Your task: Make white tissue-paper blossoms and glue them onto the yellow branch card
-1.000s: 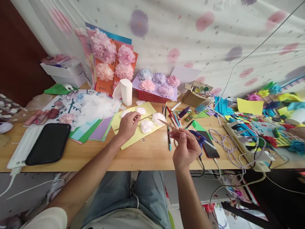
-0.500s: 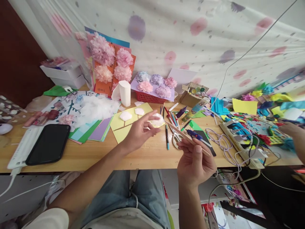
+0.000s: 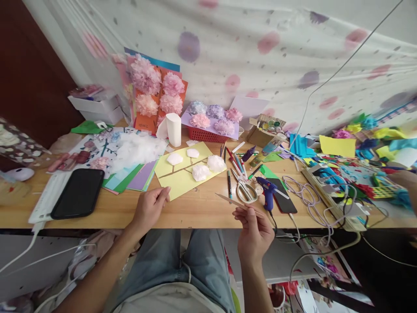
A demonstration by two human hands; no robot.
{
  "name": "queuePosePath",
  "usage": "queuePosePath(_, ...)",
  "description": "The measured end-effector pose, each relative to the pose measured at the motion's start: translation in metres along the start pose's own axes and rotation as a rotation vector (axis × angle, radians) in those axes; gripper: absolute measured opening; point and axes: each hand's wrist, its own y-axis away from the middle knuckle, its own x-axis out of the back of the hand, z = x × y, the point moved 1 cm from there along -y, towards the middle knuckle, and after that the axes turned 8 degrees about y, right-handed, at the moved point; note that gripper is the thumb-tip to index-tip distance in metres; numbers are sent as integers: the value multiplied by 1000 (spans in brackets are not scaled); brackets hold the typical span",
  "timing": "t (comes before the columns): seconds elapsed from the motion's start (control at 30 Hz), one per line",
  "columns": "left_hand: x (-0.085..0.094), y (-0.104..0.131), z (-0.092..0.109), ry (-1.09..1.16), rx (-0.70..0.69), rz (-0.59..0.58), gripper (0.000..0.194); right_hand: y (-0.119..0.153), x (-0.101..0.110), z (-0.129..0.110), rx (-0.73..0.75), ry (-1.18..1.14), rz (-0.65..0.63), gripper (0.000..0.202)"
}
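My left hand (image 3: 151,206) is at the near left corner of a yellow sheet of paper (image 3: 177,187), its thumb and fingers closed on that corner. Brown branch lines run across the sheet. Two flat white paper shapes (image 3: 175,158) and two fluffy white cotton tufts (image 3: 200,172) sit along them. Between the thumb and fingers of my right hand (image 3: 254,230) is a thin, pale, pointed wooden stick (image 3: 232,201), held over the table's front part. Just beyond it lie white-handled scissors (image 3: 246,191) and a blue glue gun (image 3: 269,191).
A pile of white cotton (image 3: 138,150) and coloured paper sheets (image 3: 141,176) lie left of the yellow sheet, near a black phone (image 3: 78,193). Pens (image 3: 237,163) lie beyond the scissors. Cables and a power strip (image 3: 332,200) run at right, where another person's hand (image 3: 402,180) shows.
My left hand has moved from above the cotton tufts down to the sheet's near left corner and closed. My right hand has shifted left and lower, still holding the stick.
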Motion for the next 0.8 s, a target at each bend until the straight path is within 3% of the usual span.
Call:
queuePosePath(0.07, 16, 1, -11, -183, -72, 69, 37, 4, -2, 10, 41, 89, -90, 18)
queuePosePath(0.17, 44, -7, -21, -333, -154, 158, 26, 8, -6, 22, 220, 247, -283, 14)
queuePosePath(0.23, 65, -18, -24, -483, -109, 206, 31, 9, -9, 28, 372, 344, -413, 17)
queuePosePath(0.33, 95, -41, -30, -691, 71, 314, 34, 8, -11, 35, 569, 414, -576, 29)
queuePosePath(0.4, 107, -59, -35, -758, 49, 344, 38, 6, -12, 38, 676, 430, -680, 38)
queuePosePath(0.57, 108, -91, -57, -907, 6, 243, 35, 1, -9, 40, 865, 503, -791, 53)
queuePosePath(0.8, 98, -93, -68, -846, -74, 190, 27, -3, -5, 37, 970, 635, -802, 56)
